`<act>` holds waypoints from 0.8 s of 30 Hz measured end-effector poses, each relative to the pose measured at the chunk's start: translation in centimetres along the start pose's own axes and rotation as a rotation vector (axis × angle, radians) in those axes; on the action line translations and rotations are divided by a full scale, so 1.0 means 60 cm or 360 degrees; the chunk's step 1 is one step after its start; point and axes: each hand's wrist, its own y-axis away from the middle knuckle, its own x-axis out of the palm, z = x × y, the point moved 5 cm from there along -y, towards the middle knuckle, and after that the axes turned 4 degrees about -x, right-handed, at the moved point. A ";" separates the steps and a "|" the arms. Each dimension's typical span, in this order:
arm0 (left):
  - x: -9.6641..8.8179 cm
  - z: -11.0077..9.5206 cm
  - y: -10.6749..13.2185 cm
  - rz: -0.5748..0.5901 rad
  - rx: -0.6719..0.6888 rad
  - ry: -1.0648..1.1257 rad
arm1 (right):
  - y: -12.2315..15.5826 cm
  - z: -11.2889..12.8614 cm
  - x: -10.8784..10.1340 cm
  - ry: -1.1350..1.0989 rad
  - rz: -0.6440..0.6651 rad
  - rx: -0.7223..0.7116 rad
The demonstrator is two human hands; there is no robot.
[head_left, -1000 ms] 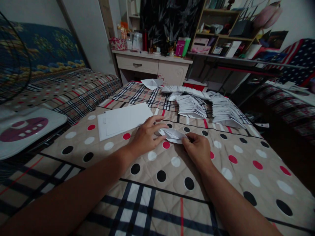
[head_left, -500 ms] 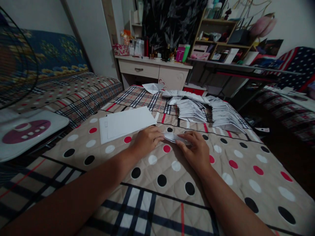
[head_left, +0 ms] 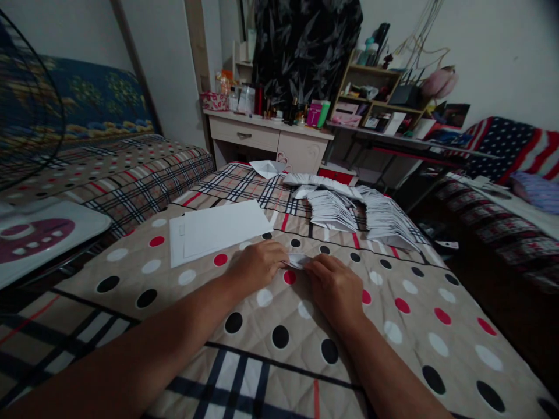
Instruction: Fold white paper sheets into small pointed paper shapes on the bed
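Between my two hands is a small piece of folded white paper (head_left: 297,260), held just above or on the dotted bedspread. My left hand (head_left: 261,265) pinches its left end, fingers closed. The right end is in my right hand (head_left: 336,285), whose curled fingers cover much of it. Flat white sheets (head_left: 222,230) lie beyond my left hand. Farther off to the right stand rows of folded paper pieces (head_left: 334,209), packed close together, with another row (head_left: 388,218) beside them.
The quilted bedspread (head_left: 279,308) spreads under everything. A single folded paper (head_left: 267,168) lies near the bed's far edge. At the left are a white stool-like surface (head_left: 87,224) and a fan (head_left: 30,105). A dresser (head_left: 248,131) and a crowded shelf (head_left: 375,93) stand behind.
My right hand has turned over the paper and moved closer to my left hand, so less paper shows between them. The head view has tilted up and shifted right.
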 end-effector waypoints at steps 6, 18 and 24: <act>-0.012 -0.007 0.001 -0.0110 -0.0067 0.0009 | -0.010 -0.089 0.005 0.0163 -0.0265 0.0215; 0.004 0.009 0.005 -0.0023 -0.0177 0.0020 | -0.067 -0.199 0.056 0.0523 0.0029 0.0513; 0.008 0.013 0.007 0.0043 -0.0310 -0.0011 | -0.066 -0.181 0.084 0.0447 0.0219 0.0308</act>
